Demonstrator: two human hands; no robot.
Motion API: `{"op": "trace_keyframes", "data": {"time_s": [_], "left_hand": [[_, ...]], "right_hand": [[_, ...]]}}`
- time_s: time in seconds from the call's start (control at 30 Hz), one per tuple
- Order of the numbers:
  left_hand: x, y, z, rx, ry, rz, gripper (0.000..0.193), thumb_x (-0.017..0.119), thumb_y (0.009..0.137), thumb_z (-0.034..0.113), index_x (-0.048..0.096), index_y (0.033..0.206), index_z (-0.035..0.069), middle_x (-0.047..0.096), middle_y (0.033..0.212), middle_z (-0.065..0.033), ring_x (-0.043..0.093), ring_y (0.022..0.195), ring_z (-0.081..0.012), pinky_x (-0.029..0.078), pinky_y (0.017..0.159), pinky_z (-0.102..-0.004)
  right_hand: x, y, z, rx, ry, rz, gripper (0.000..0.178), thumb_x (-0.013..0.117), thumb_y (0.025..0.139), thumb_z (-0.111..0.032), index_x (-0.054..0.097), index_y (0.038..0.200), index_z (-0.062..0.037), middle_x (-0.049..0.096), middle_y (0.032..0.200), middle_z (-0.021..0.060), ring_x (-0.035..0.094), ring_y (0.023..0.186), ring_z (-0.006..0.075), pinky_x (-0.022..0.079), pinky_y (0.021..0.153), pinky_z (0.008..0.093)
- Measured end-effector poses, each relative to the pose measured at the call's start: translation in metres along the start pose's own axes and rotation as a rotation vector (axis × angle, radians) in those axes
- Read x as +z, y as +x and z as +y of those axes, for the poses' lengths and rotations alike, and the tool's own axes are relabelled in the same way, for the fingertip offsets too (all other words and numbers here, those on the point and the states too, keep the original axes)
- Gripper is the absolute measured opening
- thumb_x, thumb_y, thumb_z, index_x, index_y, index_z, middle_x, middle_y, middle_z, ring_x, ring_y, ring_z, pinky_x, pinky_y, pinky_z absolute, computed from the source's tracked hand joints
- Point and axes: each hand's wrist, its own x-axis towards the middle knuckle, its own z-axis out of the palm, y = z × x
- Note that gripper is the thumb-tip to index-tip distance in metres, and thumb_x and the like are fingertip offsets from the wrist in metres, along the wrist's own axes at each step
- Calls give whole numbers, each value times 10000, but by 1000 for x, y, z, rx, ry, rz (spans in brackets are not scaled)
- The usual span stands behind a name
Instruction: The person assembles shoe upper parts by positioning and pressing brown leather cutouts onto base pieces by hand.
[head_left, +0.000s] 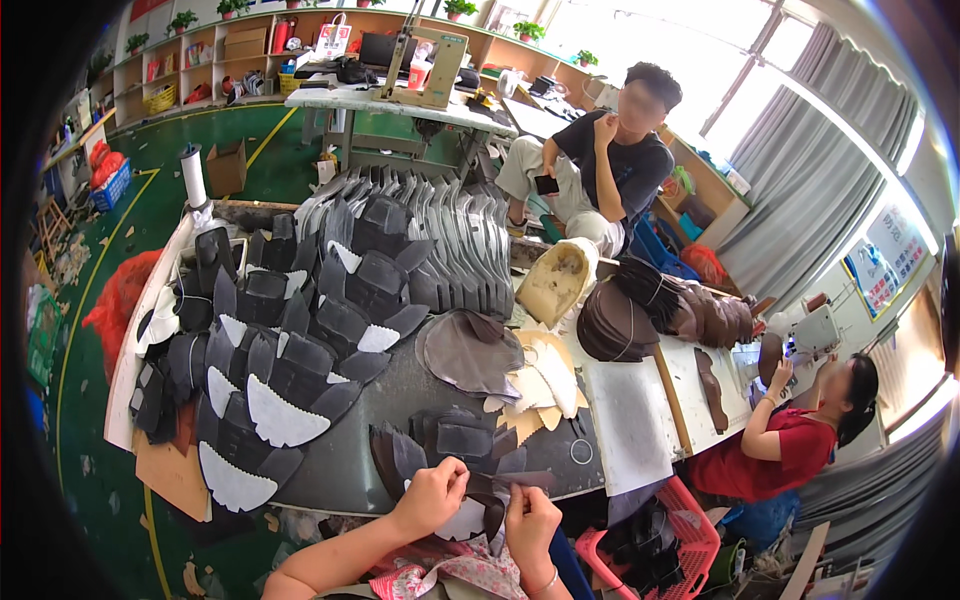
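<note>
My worktop [345, 470] is dark and smooth, and a broad heap of black pieces [302, 360] covers much of its left side: stiff-looking shapes with curved wings and pale, saw-toothed tips. Behind, a row of grey curved pieces [460, 255] stands ribbed, leaf against leaf. Smaller, a flat grey-brown stack [465, 358] lies rounded and matt, just beside cream cut-outs [545, 380] with zigzag edges.

Nearest me, my left hand [432, 498] has its fingers pinched on a dark piece [490, 485], and my right hand [530, 515] nips it too, thumb to fingers; it sits between them at the worktop's near edge. To work it well, I'd pinch lightly near the rim, hold both sides at equal tension so it doesn't pucker, and feel with my thumbs for a flush edge. It looks thin and supple, though my knuckles hide much of it and I can't be sure where one layer ends. Smallest, a pale thin ring [581, 451] lies to the right.
</note>
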Motion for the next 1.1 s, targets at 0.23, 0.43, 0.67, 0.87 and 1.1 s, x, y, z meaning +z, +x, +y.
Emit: {"op": "trace_keyframes", "data": {"time_s": [0.23,0.43,0.67,0.87,1.1], "left_hand": [[12,-26,11,-199,-281,-73,341,634,856,248,473,977,-27,633,691,-144,652,650,-182,520,608,-276],[3,-25,17,-162,32,-55,276,628,818,203,552,688,-29,583,589,-158,587,519,-189,438,492,-339],[-28,-14,22,-32,217,-229,224,646,806,161,545,794,-38,590,691,-174,619,660,-266,471,600,-341],[-24,-15,15,-143,-439,-241,356,698,796,141,524,1066,-12,612,926,-92,618,883,-176,498,804,-298],[7,-13,-6,-228,-445,-43,186,533,932,175,543,963,-9,599,846,-27,552,807,-66,464,717,-233]], "right_hand": [[5,-11,-26,19,178,102,104,649,825,-61,609,778,23,517,534,60,447,444,101,363,432,253],[22,-2,-23,-69,95,155,72,647,824,-60,613,787,-7,500,540,67,440,441,119,371,435,275],[-1,24,-21,-6,119,-65,84,657,819,-73,606,808,-7,546,581,102,520,459,166,391,447,274],[-6,26,-32,-62,232,-228,85,655,813,-63,604,807,5,561,595,103,531,466,167,405,450,283],[-1,9,-42,-164,124,-244,57,633,794,-6,582,781,17,535,615,106,510,473,197,383,433,291]]}}
